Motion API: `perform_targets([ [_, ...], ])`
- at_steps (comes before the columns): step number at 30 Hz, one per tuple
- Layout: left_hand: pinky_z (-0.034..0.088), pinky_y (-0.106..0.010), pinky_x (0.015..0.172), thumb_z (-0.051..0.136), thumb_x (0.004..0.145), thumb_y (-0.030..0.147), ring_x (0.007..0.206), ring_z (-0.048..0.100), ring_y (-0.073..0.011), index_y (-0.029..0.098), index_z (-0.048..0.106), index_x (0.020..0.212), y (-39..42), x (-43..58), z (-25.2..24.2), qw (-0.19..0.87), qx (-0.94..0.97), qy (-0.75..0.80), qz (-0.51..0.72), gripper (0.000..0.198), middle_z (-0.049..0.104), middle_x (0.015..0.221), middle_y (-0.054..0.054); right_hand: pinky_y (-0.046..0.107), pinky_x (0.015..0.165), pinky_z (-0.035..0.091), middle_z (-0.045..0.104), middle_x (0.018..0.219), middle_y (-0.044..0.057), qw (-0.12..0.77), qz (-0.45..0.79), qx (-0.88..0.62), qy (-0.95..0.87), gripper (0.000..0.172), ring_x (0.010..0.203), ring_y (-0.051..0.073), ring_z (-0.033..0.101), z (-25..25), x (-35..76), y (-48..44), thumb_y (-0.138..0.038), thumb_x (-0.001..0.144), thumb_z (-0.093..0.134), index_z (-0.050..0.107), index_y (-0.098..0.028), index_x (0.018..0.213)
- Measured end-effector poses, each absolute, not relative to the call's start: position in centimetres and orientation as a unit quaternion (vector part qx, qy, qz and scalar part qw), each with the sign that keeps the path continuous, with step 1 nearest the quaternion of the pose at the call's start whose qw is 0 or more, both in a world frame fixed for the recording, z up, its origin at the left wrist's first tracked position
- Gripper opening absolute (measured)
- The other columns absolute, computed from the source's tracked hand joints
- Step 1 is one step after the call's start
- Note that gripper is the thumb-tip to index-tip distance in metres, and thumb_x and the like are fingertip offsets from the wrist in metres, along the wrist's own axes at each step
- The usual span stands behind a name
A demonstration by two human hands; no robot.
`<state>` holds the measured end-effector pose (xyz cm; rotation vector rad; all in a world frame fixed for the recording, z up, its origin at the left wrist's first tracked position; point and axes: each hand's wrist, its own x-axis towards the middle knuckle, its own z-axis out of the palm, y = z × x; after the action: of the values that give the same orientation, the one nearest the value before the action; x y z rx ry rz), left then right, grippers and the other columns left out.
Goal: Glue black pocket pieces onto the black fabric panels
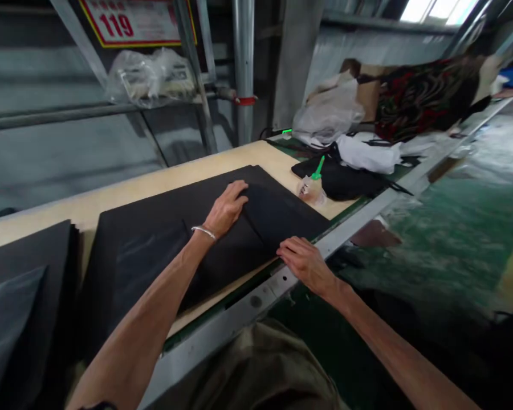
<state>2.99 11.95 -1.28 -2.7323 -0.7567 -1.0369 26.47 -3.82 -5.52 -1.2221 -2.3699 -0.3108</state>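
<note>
A large flat black sheet (216,256) of fabric-like material lies on the pale work table in front of me, and a smaller dark panel shows on its surface. My left hand (226,208), with a bracelet at the wrist, rests on the upper middle of the sheet, its fingers bent down and the thumb apart. A thin dark line runs across the sheet just below it. At the near right edge, my right hand (301,259) has its fingers curled together over the sheet's border beside the metal rail. Its fingertips are partly hidden.
A stack of black sheets (29,245) lies at left. Beyond the right corner stand a small glue bottle with a green nozzle (318,169) and a black cloth piece (346,179). Plastic bags (331,111) and white material (367,154) lie farther along. A metal rail (248,304) borders the table.
</note>
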Motion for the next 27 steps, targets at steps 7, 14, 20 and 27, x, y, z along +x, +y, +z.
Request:
perform_targets([
  [7, 0.047, -0.043, 0.107, 0.038, 0.092, 0.010, 0.129, 0.048, -0.0234, 0.015, 0.068, 0.092, 12.5, 2.4, -4.1, 0.031, -0.899, -0.288, -0.328, 0.031, 0.057, 0.125, -0.013, 0.032, 0.074, 0.040, 0.065, 0.092, 0.007, 0.204, -0.135, -0.433, -0.867, 0.018, 0.084, 0.019, 0.055, -4.9, 26.2, -3.9, -0.014, 0.095, 0.050, 0.067, -0.018, 0.091],
  [14, 0.045, -0.047, 0.109, 0.040, 0.088, 0.007, 0.132, 0.045, -0.0230, 0.017, 0.068, 0.096, 12.7, 1.7, -4.8, 0.027, -0.887, -0.311, -0.341, 0.031, 0.056, 0.129, -0.011, 0.032, 0.076, 0.043, 0.066, 0.095, 0.007, 0.199, -0.127, -0.431, -0.871, 0.018, 0.087, 0.020, 0.057, -4.9, 26.2, -3.9, -0.012, 0.093, 0.052, 0.069, -0.019, 0.095],
  [20, 0.045, -0.043, 0.108, 0.038, 0.090, 0.009, 0.132, 0.044, -0.0251, 0.013, 0.069, 0.094, 13.2, 1.9, -4.6, 0.007, -0.888, -0.302, -0.346, 0.032, 0.056, 0.128, -0.014, 0.032, 0.078, 0.046, 0.067, 0.096, 0.008, 0.199, -0.119, -0.430, -0.873, 0.022, 0.087, 0.019, 0.058, -4.8, 26.1, -3.9, -0.012, 0.096, 0.048, 0.069, -0.017, 0.099],
  [27, 0.045, -0.047, 0.107, 0.042, 0.088, 0.009, 0.131, 0.045, -0.0257, 0.016, 0.071, 0.093, 13.7, 2.1, -5.5, -0.010, -0.890, -0.314, -0.332, 0.030, 0.057, 0.125, -0.012, 0.033, 0.076, 0.045, 0.067, 0.096, 0.008, 0.194, -0.115, -0.422, -0.878, 0.024, 0.086, 0.019, 0.056, -4.7, 26.1, -3.9, -0.011, 0.095, 0.047, 0.069, -0.018, 0.102],
])
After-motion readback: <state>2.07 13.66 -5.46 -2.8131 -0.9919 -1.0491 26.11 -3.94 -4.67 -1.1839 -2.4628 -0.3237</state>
